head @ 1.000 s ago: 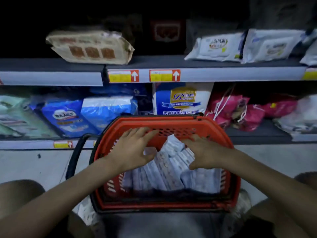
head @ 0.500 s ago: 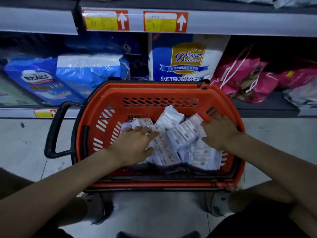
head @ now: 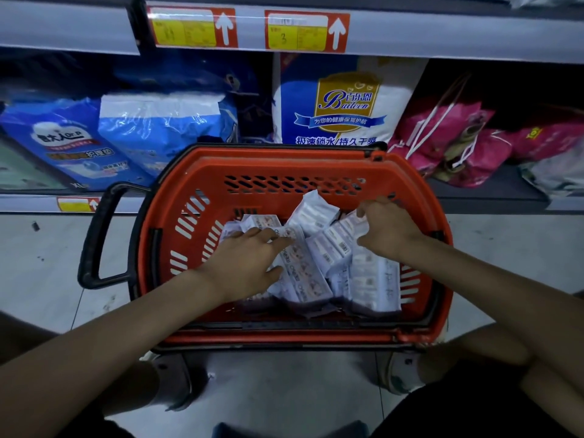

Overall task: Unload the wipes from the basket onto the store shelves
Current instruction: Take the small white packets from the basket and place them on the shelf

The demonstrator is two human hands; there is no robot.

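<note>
A red shopping basket (head: 284,162) stands on the floor in front of me, holding several white wipes packs (head: 319,213) piled loosely. My left hand (head: 249,260) lies on the packs at the left of the pile, fingers straight and thumb spread. At the right of the pile, my right hand (head: 388,229) curls its fingers over the top of one pack, with the thumb against that pack's near side. The lower shelf (head: 493,194) runs just behind the basket.
The basket's black handle (head: 94,241) sticks out to the left. Behind it the lower shelf holds blue packs (head: 158,128), a white and blue bag (head: 344,102) and pink bags (head: 448,143). Price tags (head: 306,31) mark the upper shelf edge. My shoes flank the basket's near side.
The view has tilted down and closer to the basket. My left hand slid further over the packs. My right hand went from lying flat to curling its fingers round a pack.
</note>
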